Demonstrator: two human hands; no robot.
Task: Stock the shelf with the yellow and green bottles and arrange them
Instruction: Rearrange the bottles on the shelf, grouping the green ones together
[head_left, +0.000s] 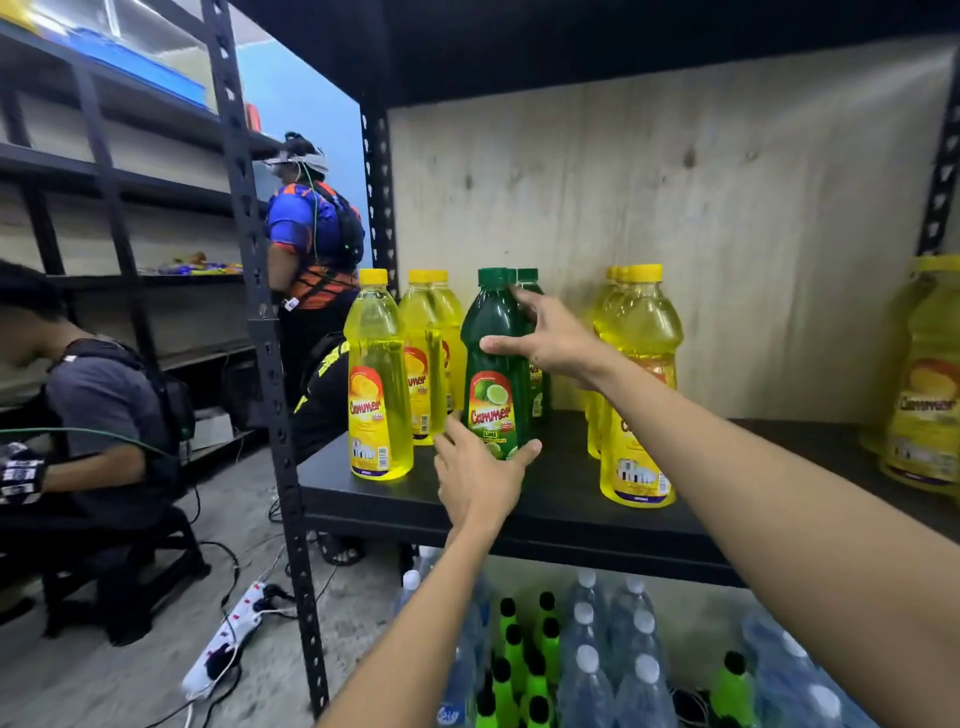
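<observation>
Fingers (525, 304) of our right hand (558, 345) reach behind the shoulder of the front green bottle (493, 374) while the thumb lies across its near face, so we grasp it high up. Our left hand (478, 478) cups its base, thumb to the right and fingers to the left, closed lightly round the foot. Held top and bottom like this, the tall bottle is steadied and, we judge, can be slid or turned without tipping. It stands upright on the black shelf (571, 504), label facing us, just in front of the other green bottles (537, 374), which it partly hides. Left of it stands a near yellow bottle (376, 374) with more yellow bottles (434, 353) behind. To the right, across a gap, is another yellow column (641, 374), and a blurred yellow group (924, 374) sits at the far right edge. We seem to be lining the green row up front to back between the yellows. Under the shelf lie clear water bottles (587, 670).
</observation>
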